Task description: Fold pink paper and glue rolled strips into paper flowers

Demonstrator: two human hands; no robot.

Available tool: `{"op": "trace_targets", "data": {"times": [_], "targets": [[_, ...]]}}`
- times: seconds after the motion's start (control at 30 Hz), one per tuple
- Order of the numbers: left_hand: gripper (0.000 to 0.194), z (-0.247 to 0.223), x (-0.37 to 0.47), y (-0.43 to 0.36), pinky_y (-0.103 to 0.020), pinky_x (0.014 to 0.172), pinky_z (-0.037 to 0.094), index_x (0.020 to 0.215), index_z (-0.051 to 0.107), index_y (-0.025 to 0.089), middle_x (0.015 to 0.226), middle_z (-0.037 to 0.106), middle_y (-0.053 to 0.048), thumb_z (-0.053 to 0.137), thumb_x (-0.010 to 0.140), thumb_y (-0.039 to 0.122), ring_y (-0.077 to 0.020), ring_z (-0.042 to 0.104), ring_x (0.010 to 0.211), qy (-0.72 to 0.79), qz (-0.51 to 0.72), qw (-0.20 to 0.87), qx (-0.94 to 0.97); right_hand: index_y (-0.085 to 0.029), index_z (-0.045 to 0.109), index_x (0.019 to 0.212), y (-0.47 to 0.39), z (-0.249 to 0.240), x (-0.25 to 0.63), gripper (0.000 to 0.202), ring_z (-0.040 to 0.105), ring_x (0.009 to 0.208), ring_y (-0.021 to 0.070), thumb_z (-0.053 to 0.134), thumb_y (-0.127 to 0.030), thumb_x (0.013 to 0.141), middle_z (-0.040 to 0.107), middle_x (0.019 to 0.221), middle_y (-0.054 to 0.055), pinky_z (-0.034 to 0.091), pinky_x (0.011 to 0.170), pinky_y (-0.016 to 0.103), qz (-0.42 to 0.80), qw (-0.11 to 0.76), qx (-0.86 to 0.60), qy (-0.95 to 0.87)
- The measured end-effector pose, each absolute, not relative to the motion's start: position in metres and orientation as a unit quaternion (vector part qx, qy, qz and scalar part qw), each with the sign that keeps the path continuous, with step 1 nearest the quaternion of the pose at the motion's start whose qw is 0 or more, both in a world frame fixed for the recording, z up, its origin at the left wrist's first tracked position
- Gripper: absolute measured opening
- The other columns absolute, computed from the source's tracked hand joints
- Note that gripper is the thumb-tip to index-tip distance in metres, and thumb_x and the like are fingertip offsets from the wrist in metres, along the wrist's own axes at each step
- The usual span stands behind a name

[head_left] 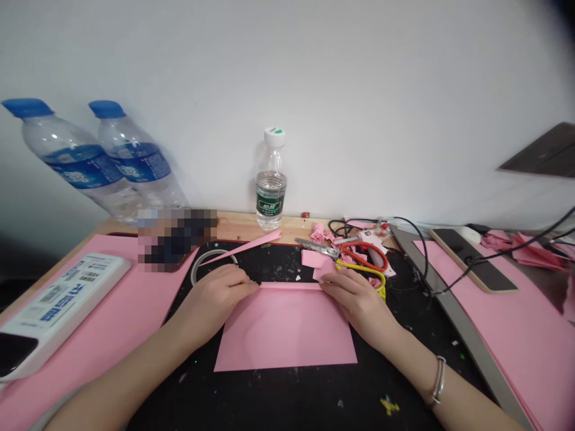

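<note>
A pink sheet of paper point(287, 332) lies on the black mat point(278, 401) in front of me, with a narrow folded strip along its far edge. My left hand point(220, 291) is closed at the far left corner, thumb and fingers pinching that folded edge. At the far right corner my right hand point(359, 299) grips the same edge with bent fingers; its fingertips are partly hidden. Just beyond the right hand lie scissors point(362, 254) with orange and yellow handles, among pink paper scraps point(312, 258). A roll of tape point(196, 263) lies behind my left hand, a pointed pink paper piece point(251, 244) across it.
Two large blue-capped bottles point(81, 161) and a small water bottle point(271, 191) stand by the wall. Pink sheets point(148, 299) at left carry a white box-like device point(58, 311). On the right, a phone point(474, 257) and black cables point(426, 257) lie over more pink sheets point(525, 335).
</note>
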State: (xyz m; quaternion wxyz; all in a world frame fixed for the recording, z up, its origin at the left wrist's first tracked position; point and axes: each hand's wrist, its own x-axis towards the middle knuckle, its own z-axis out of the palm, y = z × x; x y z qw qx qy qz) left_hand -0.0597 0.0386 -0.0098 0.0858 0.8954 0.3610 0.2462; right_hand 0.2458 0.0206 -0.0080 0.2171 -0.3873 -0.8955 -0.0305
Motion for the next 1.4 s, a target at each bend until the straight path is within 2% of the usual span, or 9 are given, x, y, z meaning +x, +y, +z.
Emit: {"op": "trace_targets", "data": {"times": [0.2, 0.37, 0.5, 0.6, 0.7, 0.87, 1.1, 1.27, 1.4], "targets": [[0.028, -0.006, -0.061, 0.036, -0.036, 0.084, 0.048, 0.091, 0.07, 0.017, 0.1, 0.065, -0.007, 0.042, 0.092, 0.013, -0.0201, 0.058, 0.094, 0.359, 0.207, 0.089, 0.906, -0.013, 0.067, 0.107, 0.013, 0.0, 0.24, 0.03, 0.054, 0.113, 0.0291, 0.047, -0.01, 0.085, 0.061, 0.126, 0.01, 0.049, 0.096, 0.048, -0.017, 0.141, -0.419, -0.897], [0.029, -0.002, -0.049, 0.022, -0.048, 0.098, 0.042, 0.1, 0.069, 0.016, 0.119, 0.063, -0.009, 0.045, 0.084, 0.013, -0.026, 0.057, 0.108, 0.383, 0.173, 0.05, 0.906, -0.003, 0.062, 0.116, 0.001, -0.002, 0.227, 0.037, 0.05, 0.122, 0.0318, 0.048, -0.024, 0.089, 0.054, 0.132, 0.018, 0.041, 0.105, 0.049, -0.009, 0.113, -0.433, -0.894], [0.042, -0.011, -0.028, 0.008, -0.047, 0.102, 0.042, 0.125, 0.055, 0.008, 0.138, 0.048, -0.017, 0.044, 0.085, 0.017, -0.0291, 0.044, 0.128, 0.358, 0.136, 0.051, 0.922, -0.001, 0.048, 0.133, -0.003, -0.009, 0.213, 0.052, 0.043, 0.129, 0.0338, 0.049, -0.032, 0.091, 0.043, 0.141, 0.023, 0.041, 0.105, 0.049, 0.008, 0.083, -0.405, -0.91], [0.049, -0.02, -0.017, 0.005, -0.044, 0.105, 0.04, 0.135, 0.045, 0.007, 0.143, 0.042, -0.015, 0.041, 0.086, 0.016, -0.026, 0.037, 0.134, 0.335, 0.119, 0.064, 0.932, -0.004, 0.043, 0.137, -0.002, -0.009, 0.206, 0.055, 0.038, 0.132, 0.0321, 0.05, -0.032, 0.091, 0.041, 0.142, 0.022, 0.038, 0.106, 0.05, 0.036, 0.082, -0.378, -0.921], [0.051, -0.024, -0.015, 0.008, -0.042, 0.107, 0.038, 0.138, 0.041, 0.009, 0.144, 0.041, -0.013, 0.04, 0.087, 0.014, -0.0231, 0.037, 0.134, 0.336, 0.123, 0.075, 0.931, -0.005, 0.042, 0.137, 0.0, -0.007, 0.203, 0.052, 0.04, 0.132, 0.0287, 0.049, -0.029, 0.091, 0.042, 0.142, 0.02, 0.038, 0.107, 0.047, 0.055, 0.093, -0.377, -0.92], [0.044, -0.023, -0.026, 0.01, -0.041, 0.101, 0.045, 0.13, 0.051, 0.01, 0.136, 0.05, -0.013, 0.036, 0.089, 0.015, -0.0229, 0.049, 0.125, 0.378, 0.127, 0.054, 0.916, -0.01, 0.051, 0.132, 0.002, -0.009, 0.214, 0.042, 0.05, 0.124, 0.0273, 0.046, -0.022, 0.093, 0.052, 0.135, 0.016, 0.043, 0.104, 0.047, 0.038, 0.112, -0.419, -0.9], [0.042, -0.021, -0.037, 0.007, -0.044, 0.088, 0.054, 0.106, 0.068, 0.004, 0.115, 0.065, -0.019, 0.032, 0.09, 0.018, -0.0271, 0.067, 0.1, 0.441, 0.154, -0.066, 0.882, -0.007, 0.065, 0.113, 0.0, -0.009, 0.234, 0.033, 0.062, 0.11, 0.0285, 0.044, -0.012, 0.088, 0.064, 0.119, 0.017, 0.049, 0.098, 0.046, -0.044, 0.136, -0.462, -0.875], [0.041, -0.022, -0.042, 0.009, -0.048, 0.084, 0.055, 0.093, 0.072, 0.006, 0.106, 0.069, -0.019, 0.033, 0.091, 0.017, -0.0286, 0.069, 0.091, 0.455, 0.185, -0.08, 0.867, -0.011, 0.07, 0.097, 0.003, -0.01, 0.237, 0.026, 0.066, 0.1, 0.0289, 0.045, -0.012, 0.089, 0.07, 0.107, 0.016, 0.051, 0.093, 0.049, -0.081, 0.17, -0.478, -0.858], [0.037, -0.022, -0.044, 0.014, -0.045, 0.086, 0.054, 0.087, 0.072, 0.013, 0.104, 0.071, -0.014, 0.036, 0.093, 0.019, -0.0256, 0.069, 0.092, 0.45, 0.232, -0.069, 0.86, -0.016, 0.067, 0.081, 0.01, -0.012, 0.237, 0.019, 0.065, 0.096, 0.0269, 0.05, -0.016, 0.09, 0.071, 0.1, 0.013, 0.053, 0.086, 0.047, -0.042, 0.236, -0.487, -0.84]]}}
